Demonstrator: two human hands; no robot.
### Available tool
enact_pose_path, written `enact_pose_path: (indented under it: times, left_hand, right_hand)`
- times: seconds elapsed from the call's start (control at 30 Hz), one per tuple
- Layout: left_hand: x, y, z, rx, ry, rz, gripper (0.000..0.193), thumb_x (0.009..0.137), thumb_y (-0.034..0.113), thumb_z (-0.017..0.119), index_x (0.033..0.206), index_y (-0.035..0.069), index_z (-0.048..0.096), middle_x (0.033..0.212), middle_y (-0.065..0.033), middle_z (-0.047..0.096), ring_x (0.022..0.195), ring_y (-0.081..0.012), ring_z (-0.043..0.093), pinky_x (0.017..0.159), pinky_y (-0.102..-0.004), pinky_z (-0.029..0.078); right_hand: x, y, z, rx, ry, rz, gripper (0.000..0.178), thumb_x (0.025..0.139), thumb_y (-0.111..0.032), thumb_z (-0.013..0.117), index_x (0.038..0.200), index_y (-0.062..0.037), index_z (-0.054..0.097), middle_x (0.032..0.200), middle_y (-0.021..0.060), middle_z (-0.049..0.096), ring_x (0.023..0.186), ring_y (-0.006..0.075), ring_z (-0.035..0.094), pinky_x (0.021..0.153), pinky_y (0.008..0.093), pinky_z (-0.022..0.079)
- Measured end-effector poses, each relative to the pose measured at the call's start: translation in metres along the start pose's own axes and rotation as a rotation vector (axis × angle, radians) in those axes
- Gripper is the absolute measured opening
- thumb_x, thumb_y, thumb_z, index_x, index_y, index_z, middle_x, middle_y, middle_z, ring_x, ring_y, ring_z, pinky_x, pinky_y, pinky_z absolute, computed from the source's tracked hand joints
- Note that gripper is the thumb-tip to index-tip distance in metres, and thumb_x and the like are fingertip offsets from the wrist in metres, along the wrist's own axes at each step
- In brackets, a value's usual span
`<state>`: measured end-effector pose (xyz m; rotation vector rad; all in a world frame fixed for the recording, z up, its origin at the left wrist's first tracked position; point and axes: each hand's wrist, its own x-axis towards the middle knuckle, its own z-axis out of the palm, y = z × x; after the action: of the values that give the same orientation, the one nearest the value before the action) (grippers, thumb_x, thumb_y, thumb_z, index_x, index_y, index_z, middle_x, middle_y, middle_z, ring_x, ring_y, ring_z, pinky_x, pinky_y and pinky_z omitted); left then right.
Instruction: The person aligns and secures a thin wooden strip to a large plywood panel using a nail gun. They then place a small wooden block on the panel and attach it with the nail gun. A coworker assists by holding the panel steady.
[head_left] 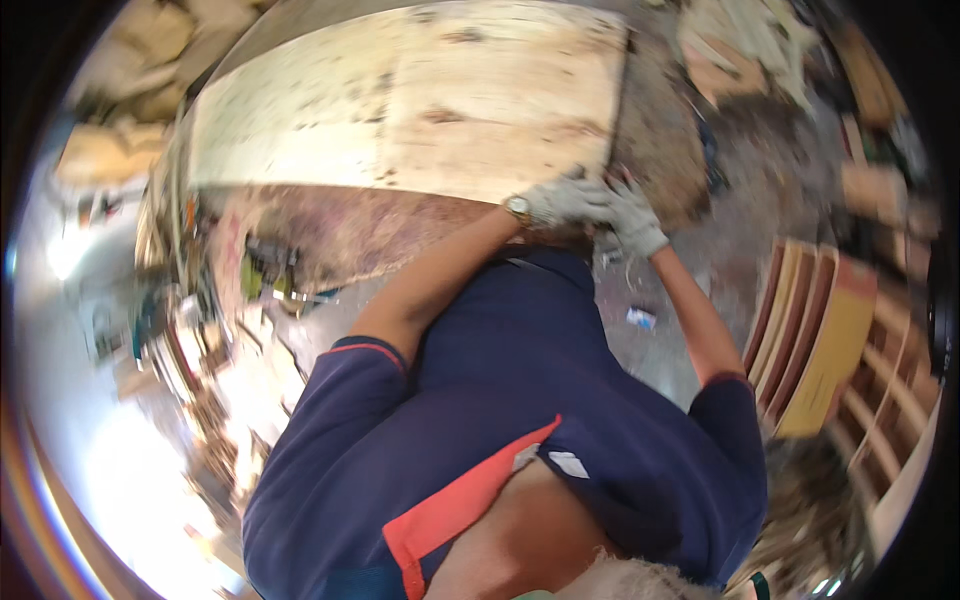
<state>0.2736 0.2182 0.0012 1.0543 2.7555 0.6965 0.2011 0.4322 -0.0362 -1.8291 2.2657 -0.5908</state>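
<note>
Both my hands wear pale work gloves and meet just at the near right corner of a large light wooden sheet. My left hand, with a watch at its wrist, reaches across to touch my right hand. The fingers of both look closed, bunched together where the gloves overlap. Whatever may be between them is too small and smeared to make out. The sheet has dark knots, a seam across it, and lies flat on a worn brownish tabletop.
Curved yellow and brown panels stand stacked on the right. Green and dark tools lie on the tabletop's left part. A small blue and white packet is on the grey floor. Wood pieces are piled at the far left.
</note>
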Motion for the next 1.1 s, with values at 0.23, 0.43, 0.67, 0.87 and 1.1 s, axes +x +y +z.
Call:
enact_pose_path:
  times: [0.23, 0.43, 0.67, 0.87, 1.1]
  left_hand:
    - [0.014, -0.006, -0.016, 0.143, -0.064, 0.23, 0.04, 0.07, 0.029, 0.077, 0.105, 0.02, 0.061, 0.114, -0.0046, 0.058, 0.118, -0.0261, 0.055, 0.102, -0.0472, 0.04]
    - [0.033, -0.016, -0.023, 0.055, -0.255, 0.366, 0.048, 0.066, 0.029, 0.076, 0.11, 0.016, 0.061, 0.113, -0.006, 0.061, 0.118, -0.0285, 0.055, 0.103, -0.0471, 0.039]
    - [0.039, -0.014, -0.021, 0.092, -0.313, 0.404, 0.041, 0.07, 0.027, 0.075, 0.108, 0.017, 0.063, 0.104, -0.0029, 0.064, 0.105, -0.0227, 0.058, 0.095, -0.041, 0.039]
    - [0.044, -0.012, -0.024, 0.138, -0.359, 0.421, 0.034, 0.073, 0.027, 0.075, 0.103, 0.019, 0.063, 0.096, -0.0021, 0.062, 0.099, -0.0212, 0.058, 0.086, -0.0369, 0.037]
    - [0.047, -0.007, -0.022, 0.253, -0.463, 0.375, 0.039, 0.073, 0.034, 0.074, 0.107, 0.018, 0.063, 0.103, -0.002, 0.064, 0.105, -0.0203, 0.058, 0.09, -0.0403, 0.038]
  right_hand:
    - [-0.021, -0.019, 0.03, -0.144, 0.118, 0.465, 0.074, 0.078, -0.056, 0.071, 0.137, -0.0134, 0.059, 0.153, 0.0059, 0.046, 0.149, 0.0273, 0.031, 0.123, 0.0561, 0.013]
    - [-0.024, -0.056, 0.06, -0.032, 0.368, 0.656, 0.063, 0.08, -0.045, 0.073, 0.136, -0.0208, 0.06, 0.153, -0.0002, 0.048, 0.149, 0.0254, 0.031, 0.122, 0.0552, 0.014]
    - [-0.017, -0.09, 0.079, 0.129, 0.433, 0.882, 0.037, 0.086, -0.035, 0.07, 0.123, -0.028, 0.069, 0.142, -0.0055, 0.056, 0.15, 0.023, 0.028, 0.122, 0.0575, 0.009]
    - [-0.017, -0.091, 0.075, 0.104, 0.3, 0.911, 0.033, 0.087, -0.033, 0.07, 0.119, -0.0275, 0.071, 0.14, -0.0065, 0.057, 0.152, 0.0224, 0.021, 0.123, 0.0573, 0.005]
    - [-0.008, -0.098, 0.081, 0.129, 0.549, 0.876, 0.037, 0.085, -0.035, 0.072, 0.12, -0.0244, 0.071, 0.131, -0.0047, 0.062, 0.15, 0.0248, 0.025, 0.123, 0.0573, 0.004]
